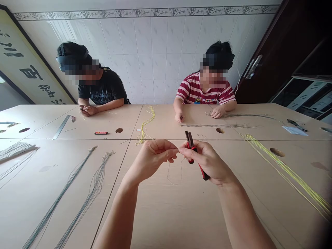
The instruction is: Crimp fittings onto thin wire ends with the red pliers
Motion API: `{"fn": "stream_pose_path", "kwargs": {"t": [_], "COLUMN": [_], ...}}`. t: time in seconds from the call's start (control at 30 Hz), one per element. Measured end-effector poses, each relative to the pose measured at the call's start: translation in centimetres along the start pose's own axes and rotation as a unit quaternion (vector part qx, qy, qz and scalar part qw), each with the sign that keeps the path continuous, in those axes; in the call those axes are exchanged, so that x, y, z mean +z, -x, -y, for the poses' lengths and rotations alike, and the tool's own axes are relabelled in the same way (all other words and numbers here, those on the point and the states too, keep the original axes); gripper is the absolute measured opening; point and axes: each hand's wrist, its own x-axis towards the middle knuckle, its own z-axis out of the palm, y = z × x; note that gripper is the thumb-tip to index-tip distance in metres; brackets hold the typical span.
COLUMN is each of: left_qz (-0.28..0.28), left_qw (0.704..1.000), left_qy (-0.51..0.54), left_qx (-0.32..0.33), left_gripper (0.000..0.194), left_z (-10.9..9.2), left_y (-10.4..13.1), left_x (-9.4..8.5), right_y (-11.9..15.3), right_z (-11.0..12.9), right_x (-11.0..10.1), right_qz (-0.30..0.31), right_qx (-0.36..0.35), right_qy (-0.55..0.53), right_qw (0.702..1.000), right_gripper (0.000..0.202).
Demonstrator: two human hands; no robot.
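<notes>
My left hand (158,155) pinches the end of a thin cord (169,176), thumb against forefinger, at the middle of the view. The cord hangs below both hands in a loose loop. My right hand (204,157) is closed round a pair of pliers (191,145) with red and black handles, its dark jaws pointing up and away. Its thumb and forefinger also meet the left fingertips at the cord's end. Whatever small part sits between the fingertips is too small to make out.
Grey-green cord bundles (64,188) lie at left, yellow cords (287,166) at right and another yellow bundle (148,121) mid-table. A steel ruler (61,127) and a red-black case (101,133) lie farther off. Two people sit opposite, their hands over the table (166,214).
</notes>
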Motion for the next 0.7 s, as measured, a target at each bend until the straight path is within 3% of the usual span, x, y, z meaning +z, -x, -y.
{"fn": "stream_pose_path", "kwargs": {"t": [0.17,0.4,0.53,0.7], "left_qz": [-0.021,-0.096,-0.095,-0.073], "left_qw": [1.000,0.995,0.995,0.997], "left_qy": [-0.010,0.010,0.009,0.017], "left_qx": [0.001,-0.014,-0.010,-0.001], "left_gripper": [0.015,0.017,0.016,0.011], "left_z": [0.0,-0.2,-0.1,-0.3], "left_y": [0.1,0.2,0.2,0.1], "left_x": [-0.4,-0.7,-0.8,-0.4], "right_y": [-0.1,-0.8,-0.4,0.5], "right_z": [-0.1,-0.5,-0.5,0.1], "right_x": [-0.1,-0.3,-0.1,0.9], "right_qz": [-0.042,-0.134,-0.140,-0.105], "right_qx": [0.016,0.006,-0.010,-0.045], "right_qy": [-0.016,-0.216,-0.109,0.051], "right_qw": [0.999,0.967,0.984,0.992], "right_gripper": [0.029,0.033,0.028,0.027]}}
